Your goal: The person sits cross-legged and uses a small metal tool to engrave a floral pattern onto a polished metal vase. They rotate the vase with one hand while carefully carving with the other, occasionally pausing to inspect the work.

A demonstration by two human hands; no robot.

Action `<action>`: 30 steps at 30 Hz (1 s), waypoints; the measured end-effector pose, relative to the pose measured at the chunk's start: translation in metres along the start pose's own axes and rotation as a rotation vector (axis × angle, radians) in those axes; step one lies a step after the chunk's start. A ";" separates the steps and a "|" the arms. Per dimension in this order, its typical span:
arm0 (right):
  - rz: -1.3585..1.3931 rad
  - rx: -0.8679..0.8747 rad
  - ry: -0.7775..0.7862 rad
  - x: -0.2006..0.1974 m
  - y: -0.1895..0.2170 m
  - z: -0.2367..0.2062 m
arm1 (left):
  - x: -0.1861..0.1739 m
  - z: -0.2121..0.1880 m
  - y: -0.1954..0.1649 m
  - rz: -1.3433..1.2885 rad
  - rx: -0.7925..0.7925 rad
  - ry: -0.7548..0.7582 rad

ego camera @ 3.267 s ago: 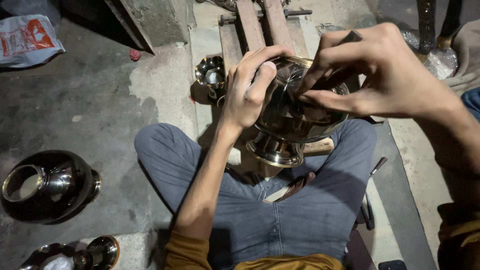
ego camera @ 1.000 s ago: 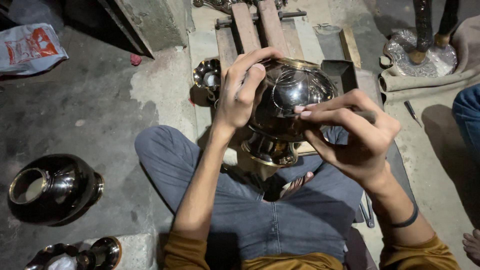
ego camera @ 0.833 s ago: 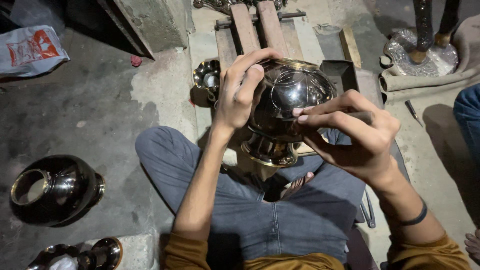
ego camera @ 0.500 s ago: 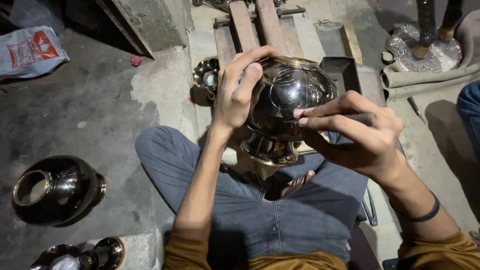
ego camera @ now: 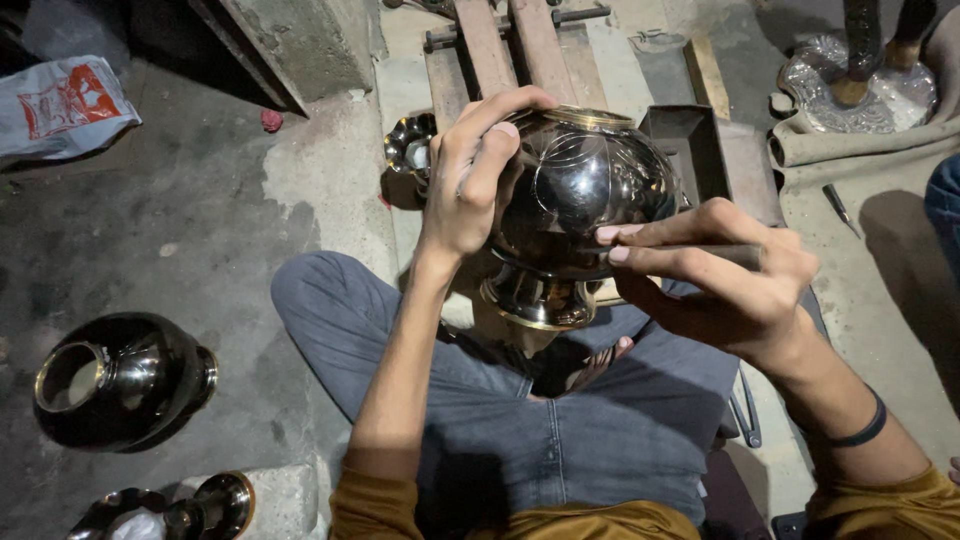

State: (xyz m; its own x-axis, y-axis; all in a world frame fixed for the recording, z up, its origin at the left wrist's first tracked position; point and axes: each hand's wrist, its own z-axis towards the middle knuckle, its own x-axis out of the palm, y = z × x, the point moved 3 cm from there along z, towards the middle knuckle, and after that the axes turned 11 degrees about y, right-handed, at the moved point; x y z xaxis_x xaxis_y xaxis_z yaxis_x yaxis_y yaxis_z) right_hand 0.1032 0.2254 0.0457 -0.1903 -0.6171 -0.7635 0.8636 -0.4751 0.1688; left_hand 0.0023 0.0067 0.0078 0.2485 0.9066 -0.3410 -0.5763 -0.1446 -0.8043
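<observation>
A shiny round metal pot (ego camera: 585, 205) with a brass-coloured rim and foot rests tilted over my crossed legs. My left hand (ego camera: 478, 170) is wrapped over its upper left side, fingers on the rim. My right hand (ego camera: 725, 280) pinches a thin dark engraving tool (ego camera: 700, 255) whose tip touches the pot's lower right side, where fine curved lines are cut into the surface.
A dark polished pot (ego camera: 120, 380) lies on the floor at left, with a footed metal piece (ego camera: 205, 505) below it. A small fluted bowl (ego camera: 408, 160) sits behind the pot. Wooden planks (ego camera: 520, 45), a metal tray (ego camera: 690, 145) and a plastic bag (ego camera: 65, 105) lie beyond.
The right hand has come down from the pot's top to its lower right side and shifted slightly right along it. The left hand keeps its hold.
</observation>
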 end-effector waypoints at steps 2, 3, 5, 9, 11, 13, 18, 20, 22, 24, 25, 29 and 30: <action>0.017 -0.006 -0.017 0.001 0.000 -0.002 | 0.000 0.000 0.000 0.005 -0.009 0.001; 0.025 -0.008 -0.026 0.001 0.001 -0.003 | 0.001 0.000 -0.001 0.005 0.001 0.000; 0.070 0.002 -0.047 0.003 0.001 -0.006 | 0.001 0.000 -0.002 0.002 0.021 0.000; 0.028 -0.006 -0.080 0.005 0.000 -0.012 | 0.002 0.001 -0.004 0.055 0.036 -0.007; 0.024 0.000 -0.081 0.006 -0.001 -0.016 | 0.002 0.002 -0.005 0.053 0.055 -0.007; 0.015 -0.006 -0.090 0.007 -0.002 -0.020 | 0.004 0.001 -0.003 0.037 -0.016 -0.011; -0.007 -0.019 -0.138 0.011 -0.003 -0.027 | 0.005 0.003 -0.003 0.021 -0.003 0.003; 0.007 -0.019 -0.144 0.012 -0.004 -0.029 | 0.005 0.003 -0.002 0.033 -0.018 0.003; 0.001 -0.014 -0.147 0.012 -0.003 -0.031 | 0.006 0.002 -0.003 0.036 0.010 0.002; -0.032 -0.015 -0.155 0.013 -0.003 -0.033 | 0.006 0.004 -0.003 0.046 0.023 0.000; -0.039 -0.007 -0.153 0.014 -0.002 -0.034 | 0.006 0.003 -0.003 0.050 0.017 0.000; -0.049 0.013 -0.168 0.016 -0.003 -0.039 | 0.006 0.004 -0.004 0.079 -0.020 -0.001; -0.045 0.016 -0.179 0.016 -0.003 -0.039 | 0.005 0.004 -0.005 0.076 -0.017 0.001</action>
State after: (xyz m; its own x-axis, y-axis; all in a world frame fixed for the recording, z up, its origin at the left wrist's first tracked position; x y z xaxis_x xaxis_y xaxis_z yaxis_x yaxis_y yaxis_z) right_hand 0.1156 0.2415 0.0081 -0.3099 -0.6957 -0.6480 0.8448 -0.5142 0.1480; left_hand 0.0030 0.0140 0.0119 0.2048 0.8924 -0.4021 -0.5806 -0.2200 -0.7839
